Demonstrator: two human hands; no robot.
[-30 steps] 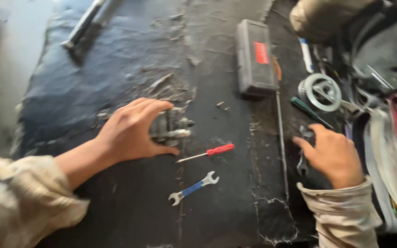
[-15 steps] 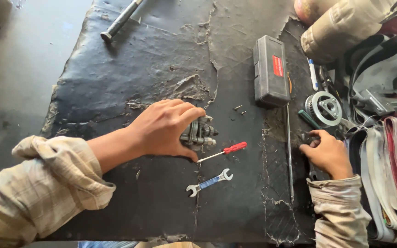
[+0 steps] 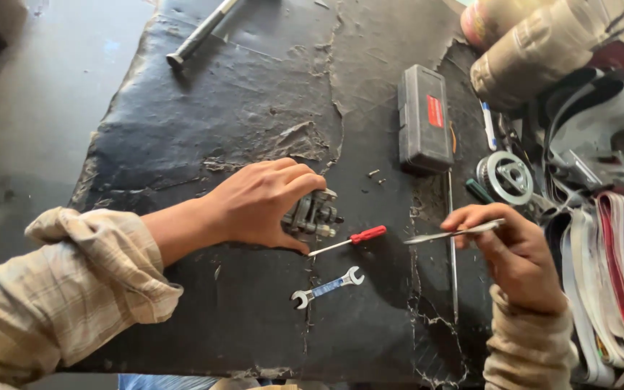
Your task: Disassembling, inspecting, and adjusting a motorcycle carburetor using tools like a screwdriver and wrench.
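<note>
Fingers (image 3: 294,180) of the left hand (image 3: 258,206) are curled down over a small grey metal mechanical part with bolts (image 3: 313,214), which is pressed against the cracked black rubber mat (image 3: 218,123) covering the table; the thumb is set along the near side of the part, so the part is clasped between thumb and fingertips, with only its right end left showing beyond the knuckles. Just to the right of that part, a small screwdriver with a red handle (image 3: 348,239) is laid on the mat, its thin shaft pointing back toward the thumb, close to it, though contact cannot be told. Nearer the body, a small blue-handled double open-ended spanner (image 3: 326,287) is laid flat and untouched. The right hand (image 3: 518,253) is held above the right side of the mat, fingers closed in a pinch around a slim flat silver metal tool (image 3: 453,232), whose free end is pointed left toward the screwdriver handle without reaching it. Beneath that hand a long thin metal rod (image 3: 453,274) is laid lengthwise on the mat. Farther away, a closed dark grey plastic case with a red label (image 3: 424,119) is seen, and beside it a round silver metal pulley-like wheel (image 3: 508,178) at the mat's edge. A dark metal bar (image 3: 200,32) is laid at the far left corner. Stacked papers and cloth (image 3: 601,274) are piled along the right side, well apart from the clasped part.
</note>
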